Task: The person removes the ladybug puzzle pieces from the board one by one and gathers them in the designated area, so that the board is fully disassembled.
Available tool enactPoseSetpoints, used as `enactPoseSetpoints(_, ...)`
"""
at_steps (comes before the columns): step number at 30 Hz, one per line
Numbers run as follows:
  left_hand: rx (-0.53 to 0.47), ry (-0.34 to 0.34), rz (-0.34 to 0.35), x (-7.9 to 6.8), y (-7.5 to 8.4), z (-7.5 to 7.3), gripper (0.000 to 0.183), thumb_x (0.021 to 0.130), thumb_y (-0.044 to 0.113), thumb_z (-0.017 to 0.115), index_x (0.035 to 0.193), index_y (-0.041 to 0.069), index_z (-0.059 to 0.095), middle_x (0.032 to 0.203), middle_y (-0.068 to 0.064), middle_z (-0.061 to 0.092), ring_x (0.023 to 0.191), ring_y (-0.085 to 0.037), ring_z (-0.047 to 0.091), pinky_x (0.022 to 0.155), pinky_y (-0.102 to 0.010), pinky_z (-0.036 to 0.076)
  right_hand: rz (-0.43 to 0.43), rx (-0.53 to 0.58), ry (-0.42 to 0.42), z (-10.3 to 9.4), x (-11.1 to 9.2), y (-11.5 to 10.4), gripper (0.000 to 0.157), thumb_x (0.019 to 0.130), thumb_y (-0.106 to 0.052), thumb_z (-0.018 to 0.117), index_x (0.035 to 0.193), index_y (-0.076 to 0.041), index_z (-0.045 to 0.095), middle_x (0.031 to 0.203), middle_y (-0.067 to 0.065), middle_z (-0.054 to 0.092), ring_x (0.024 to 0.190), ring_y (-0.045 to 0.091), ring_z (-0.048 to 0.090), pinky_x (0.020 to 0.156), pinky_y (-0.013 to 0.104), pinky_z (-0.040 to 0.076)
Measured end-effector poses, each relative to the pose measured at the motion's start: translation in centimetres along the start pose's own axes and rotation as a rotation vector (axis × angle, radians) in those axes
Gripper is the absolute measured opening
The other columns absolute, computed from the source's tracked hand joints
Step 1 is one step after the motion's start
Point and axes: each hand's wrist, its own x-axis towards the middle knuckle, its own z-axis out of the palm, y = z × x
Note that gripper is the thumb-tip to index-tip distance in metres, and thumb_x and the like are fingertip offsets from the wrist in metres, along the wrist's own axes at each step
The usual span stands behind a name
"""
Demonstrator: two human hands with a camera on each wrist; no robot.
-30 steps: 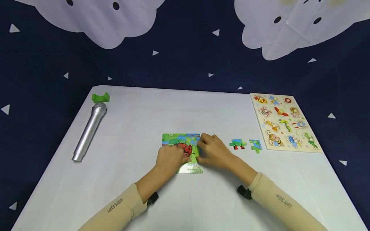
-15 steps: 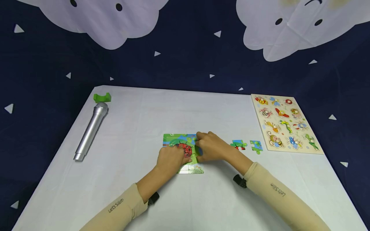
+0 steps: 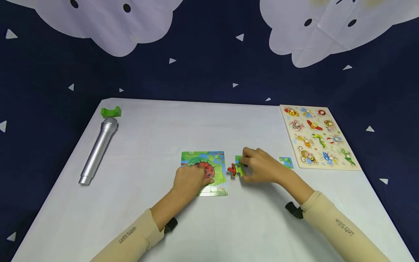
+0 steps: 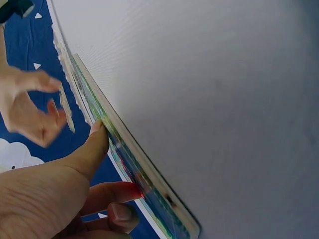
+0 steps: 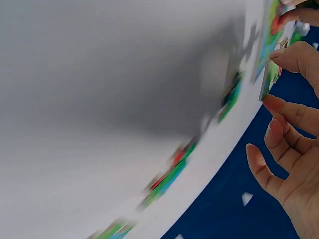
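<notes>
A flat picture puzzle (image 3: 218, 188) with a red ladybug on green and blue lies at the middle of the table. My left hand (image 3: 191, 180) rests on its left part, thumb toward the lower middle; in the left wrist view the thumb and a forefinger press on its face. Just right of the puzzle, my right hand (image 3: 262, 168) pinches a green and red puzzle piece (image 3: 238, 170) between thumb and forefinger. In the right wrist view this puzzle piece (image 5: 268, 82) stands on edge, its other fingers loose. A blue and green puzzle piece (image 3: 286, 162) lies beyond the right hand, partly hidden by it.
A wooden board with insect pictures (image 3: 322, 140) lies at the right edge. At the left are a silver microphone (image 3: 99, 151) and a green curved block (image 3: 111, 112). Loose puzzle pieces (image 5: 172, 174) show blurred in the right wrist view. A dark blue cloth hangs behind.
My right hand has moved right, away from the puzzle's edge, and the green and red piece now shows in its fingers. My left hand has stayed on the puzzle.
</notes>
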Motion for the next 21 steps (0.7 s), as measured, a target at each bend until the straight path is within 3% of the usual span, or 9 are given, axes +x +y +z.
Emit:
enactPoseSetpoints(6, -0.031, -0.033, 0.006, 0.1, 0.0, -0.1, 0.064, 0.074, 0.069, 0.070, 0.049, 0.019, 0.039, 0.044, 0.006, 0.034, 0.041, -0.008, 0.029, 0.036, -0.026, 0.030, 0.128, 0.030, -0.003, -0.2, -5.1, 1.9, 0.046, 0.068, -0.030, 0.086, 0.102, 0.000, 0.075, 0.097, 0.002, 0.055, 0.078, 0.014, 0.047, 0.076, 0.036, 0.044)
enactPoseSetpoints(11, -0.057, -0.042, -0.009, 0.0, -0.1, -0.2, 0.063, 0.074, 0.066, 0.073, 0.050, 0.018, 0.040, 0.045, 0.005, 0.033, 0.040, -0.009, 0.029, 0.037, -0.025, 0.024, 0.205, 0.035, 0.014, -0.3, -8.6, 3.2, 0.046, 0.067, -0.029, 0.086, 0.102, 0.000, 0.075, 0.097, 0.000, 0.053, 0.080, 0.017, 0.049, 0.073, 0.036, 0.044)
enactPoseSetpoints(15, -0.084, -0.044, -0.011, 0.0, 0.0, -0.2, 0.062, 0.074, 0.064, 0.074, 0.051, 0.018, 0.041, 0.044, 0.005, 0.032, 0.039, -0.010, 0.030, 0.037, -0.024, 0.021, 0.219, 0.005, 0.052, -0.3, -11.3, 4.3, 0.046, 0.064, -0.027, 0.087, 0.099, 0.001, 0.075, 0.093, -0.001, 0.052, 0.079, 0.014, 0.049, 0.072, 0.037, 0.043)
enactPoseSetpoints(21, -0.108, -0.073, -0.018, 0.2, 0.2, -0.3, 0.059, 0.075, 0.063, 0.074, 0.053, 0.017, 0.045, 0.044, 0.004, 0.034, 0.038, -0.012, 0.035, 0.036, -0.027, 0.028, 0.206, -0.032, 0.110, 0.0, -14.0, 5.6, 0.042, 0.061, -0.023, 0.086, 0.095, -0.001, 0.075, 0.091, -0.001, 0.052, 0.077, 0.012, 0.047, 0.070, 0.036, 0.041)
